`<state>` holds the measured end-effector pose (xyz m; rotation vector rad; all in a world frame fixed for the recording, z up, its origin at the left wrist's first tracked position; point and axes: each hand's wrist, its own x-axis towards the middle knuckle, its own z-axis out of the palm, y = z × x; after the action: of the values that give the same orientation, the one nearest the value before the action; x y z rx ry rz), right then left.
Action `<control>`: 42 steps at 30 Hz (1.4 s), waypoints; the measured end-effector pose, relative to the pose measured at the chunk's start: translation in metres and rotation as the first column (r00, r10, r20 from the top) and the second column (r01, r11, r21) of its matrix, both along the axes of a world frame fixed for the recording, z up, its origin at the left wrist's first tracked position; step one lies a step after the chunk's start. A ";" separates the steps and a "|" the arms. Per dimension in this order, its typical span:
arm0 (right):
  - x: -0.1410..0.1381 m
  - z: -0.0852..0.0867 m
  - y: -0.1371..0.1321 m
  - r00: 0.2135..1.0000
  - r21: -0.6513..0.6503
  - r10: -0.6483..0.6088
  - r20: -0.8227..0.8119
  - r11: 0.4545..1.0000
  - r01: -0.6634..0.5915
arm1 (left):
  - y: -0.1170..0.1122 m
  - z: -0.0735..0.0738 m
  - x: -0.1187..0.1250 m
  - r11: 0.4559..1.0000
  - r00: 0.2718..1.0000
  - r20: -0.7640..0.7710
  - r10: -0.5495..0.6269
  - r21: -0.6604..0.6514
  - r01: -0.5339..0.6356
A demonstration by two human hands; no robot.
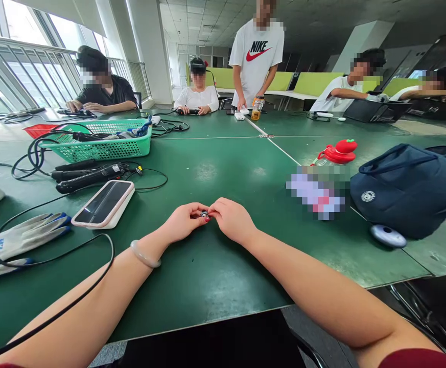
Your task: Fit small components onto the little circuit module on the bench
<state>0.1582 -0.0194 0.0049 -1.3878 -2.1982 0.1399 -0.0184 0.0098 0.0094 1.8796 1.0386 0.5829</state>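
two hands meet at frame centre: our left hand (184,221) and right hand (232,220) pinch a small dark object (204,213) between narrowed fingertips, low over the green table (207,276); a phone (103,203) lies left of centre.

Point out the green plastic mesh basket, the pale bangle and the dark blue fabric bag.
green plastic mesh basket (100,148), head view, front wall.
pale bangle (145,254), head view, band on left wrist.
dark blue fabric bag (406,197), head view, front panel.
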 end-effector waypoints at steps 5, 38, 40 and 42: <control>0.000 0.001 0.000 1.000 0.005 0.003 0.010 1.000 -0.003 | 0.000 0.000 0.000 1.000 1.000 0.013 -0.009 0.000 0.009; -0.007 0.003 -0.006 0.996 0.000 -0.036 0.082 0.999 0.037 | -0.009 0.010 0.007 0.924 0.922 0.359 0.145 -0.383 0.004; -0.009 0.002 -0.006 0.994 0.005 -0.035 0.107 0.999 0.034 | -0.010 0.011 0.007 0.894 0.918 0.356 0.177 -0.448 0.001; -0.009 0.002 -0.006 0.993 0.003 -0.030 0.116 1.000 0.030 | -0.010 0.012 0.007 0.878 0.921 0.338 0.195 -0.478 -0.011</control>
<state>0.1490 -0.0255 0.0071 -1.4615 -2.2694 0.0475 -0.0113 0.0000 0.0212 1.2295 0.9250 0.6577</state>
